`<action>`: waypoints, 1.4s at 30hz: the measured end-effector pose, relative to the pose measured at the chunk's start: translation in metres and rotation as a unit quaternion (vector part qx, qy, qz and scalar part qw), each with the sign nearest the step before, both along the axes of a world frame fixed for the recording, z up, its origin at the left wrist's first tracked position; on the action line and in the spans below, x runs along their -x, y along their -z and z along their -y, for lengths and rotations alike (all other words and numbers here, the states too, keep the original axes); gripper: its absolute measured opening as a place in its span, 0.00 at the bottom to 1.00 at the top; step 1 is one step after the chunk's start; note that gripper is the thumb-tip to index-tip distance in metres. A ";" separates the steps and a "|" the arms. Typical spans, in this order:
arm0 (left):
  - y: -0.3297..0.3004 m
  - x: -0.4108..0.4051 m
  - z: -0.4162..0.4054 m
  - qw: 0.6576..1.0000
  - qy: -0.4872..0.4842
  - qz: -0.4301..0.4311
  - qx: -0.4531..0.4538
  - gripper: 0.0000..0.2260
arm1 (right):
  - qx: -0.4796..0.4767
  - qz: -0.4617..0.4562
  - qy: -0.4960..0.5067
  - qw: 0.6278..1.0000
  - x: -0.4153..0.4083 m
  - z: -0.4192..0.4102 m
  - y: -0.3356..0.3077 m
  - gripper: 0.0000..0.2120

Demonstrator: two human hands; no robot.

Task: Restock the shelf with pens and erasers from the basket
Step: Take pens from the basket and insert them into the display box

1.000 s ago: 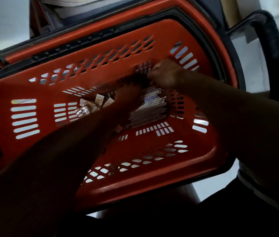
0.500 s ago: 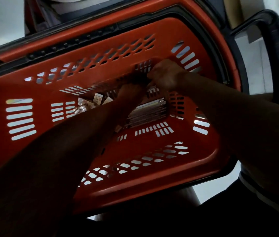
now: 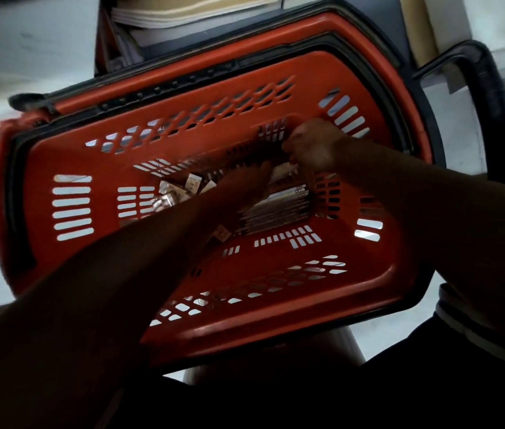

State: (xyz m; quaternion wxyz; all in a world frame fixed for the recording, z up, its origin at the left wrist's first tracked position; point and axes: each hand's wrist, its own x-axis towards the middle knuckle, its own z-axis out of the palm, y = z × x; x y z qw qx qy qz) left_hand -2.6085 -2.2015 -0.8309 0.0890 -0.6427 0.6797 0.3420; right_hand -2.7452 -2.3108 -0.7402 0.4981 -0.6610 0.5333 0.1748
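A red basket [image 3: 71, 258] with a black rim lies tilted in front of me. At its bottom lie a bundle of pens [image 3: 279, 212] and several small boxed erasers [image 3: 180, 190]. Both my hands are inside it. My right hand [image 3: 313, 147] is near the far wall with curled fingers, pinching a pale packet [image 3: 282, 172] just above the pens. My left hand [image 3: 245, 187] reaches over the erasers toward that packet. It is blurred, its fingers are hidden, and its hold cannot be told.
A black basket handle [image 3: 489, 97] arches at the right. Stacked paper goods [image 3: 183, 17] sit on a shelf behind the basket. Pale floor [image 3: 12, 41] shows around it. My dark-clothed legs fill the lower frame.
The view has shifted a little, so the basket sits further right. My left hand has moved up toward my right hand, which stays at the far wall.
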 end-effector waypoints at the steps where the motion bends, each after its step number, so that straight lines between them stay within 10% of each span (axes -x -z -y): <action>1: -0.002 -0.003 -0.005 1.000 0.010 -0.002 0.003 0.26 | 0.030 0.000 -0.012 0.999 0.000 -0.001 -0.005 0.13; 6: -0.036 -0.001 -0.014 0.994 0.001 -0.020 0.109 0.28 | 0.182 0.048 -0.029 0.982 0.007 -0.018 -0.021 0.12; 27: -0.213 0.018 -0.017 0.964 -0.108 0.063 0.236 0.16 | 0.223 0.200 0.233 0.925 -0.024 -0.082 -0.131 0.23; 35: -0.279 0.006 -0.027 0.936 -0.200 0.121 0.263 0.10 | 0.401 0.125 -0.015 0.907 -0.019 -0.067 -0.182 0.22; 42: -0.315 -0.001 -0.040 0.917 -0.220 0.107 0.316 0.12 | 0.416 0.192 0.019 0.889 -0.038 -0.082 -0.219 0.19</action>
